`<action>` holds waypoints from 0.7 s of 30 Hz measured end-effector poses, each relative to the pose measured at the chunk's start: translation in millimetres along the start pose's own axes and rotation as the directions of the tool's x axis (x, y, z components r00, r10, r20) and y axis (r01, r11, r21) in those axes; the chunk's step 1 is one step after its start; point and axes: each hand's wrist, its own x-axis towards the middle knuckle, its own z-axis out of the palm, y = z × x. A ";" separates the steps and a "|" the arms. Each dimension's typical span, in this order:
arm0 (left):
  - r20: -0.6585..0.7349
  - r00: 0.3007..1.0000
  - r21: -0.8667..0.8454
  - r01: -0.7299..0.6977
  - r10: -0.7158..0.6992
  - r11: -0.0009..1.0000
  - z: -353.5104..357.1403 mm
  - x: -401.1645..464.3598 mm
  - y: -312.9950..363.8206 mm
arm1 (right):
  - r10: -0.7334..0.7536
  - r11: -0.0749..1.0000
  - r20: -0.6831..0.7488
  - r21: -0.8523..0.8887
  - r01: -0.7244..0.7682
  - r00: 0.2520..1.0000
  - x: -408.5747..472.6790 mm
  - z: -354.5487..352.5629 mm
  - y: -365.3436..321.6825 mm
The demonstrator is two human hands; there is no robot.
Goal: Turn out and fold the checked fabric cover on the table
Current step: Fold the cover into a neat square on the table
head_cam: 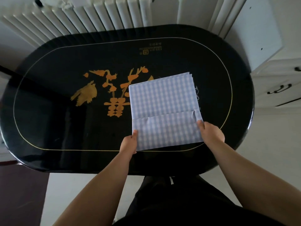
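Note:
The checked fabric cover (164, 105), pale blue and white, lies folded into a flat rectangle on the right half of the black oval table (48, 111). A crease runs across it near its front third, and loose threads hang off its right edge. My left hand (129, 143) pinches the cover's near left corner, thumb on top. At the near right edge my right hand (211, 133) grips the cover with its thumb on the cloth. The fingers under the fabric are hidden.
The table top carries a gold and orange painted motif (112, 90) and a thin gold border line. A white radiator (91, 15) stands behind the table. A white drawer cabinet (276, 82) sits at the right. Floor lies in front of the table's near edge.

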 end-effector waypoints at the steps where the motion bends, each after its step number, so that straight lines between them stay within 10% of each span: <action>1: 0.004 1.000 -0.013 0.017 -0.017 1.000 0.6 1.0 0.4 | 0.004 1.000 -0.011 -0.020 -0.004 1.000 1.2 1.5 0.6; 8: 0.079 0.984 -0.053 0.166 -0.162 0.985 -6.6 7.0 18.3 | 0.133 0.991 -0.023 -0.008 -0.134 0.991 16.0 -15.7 -2.7; 11: 0.090 0.977 -0.027 0.194 -0.191 0.981 -6.8 6.4 21.7 | -0.416 0.897 -0.303 -0.289 0.333 0.858 16.8 -19.3 0.6; 14: 0.103 0.973 0.005 0.209 -0.209 0.978 -8.6 4.4 26.3 | -0.722 0.478 0.169 -0.580 0.660 0.671 27.2 -29.2 5.1; 21: 0.064 0.953 0.031 0.296 -0.297 0.955 -22.8 3.9 46.7 | -0.548 0.384 0.528 -0.531 0.756 0.649 62.8 -60.2 7.0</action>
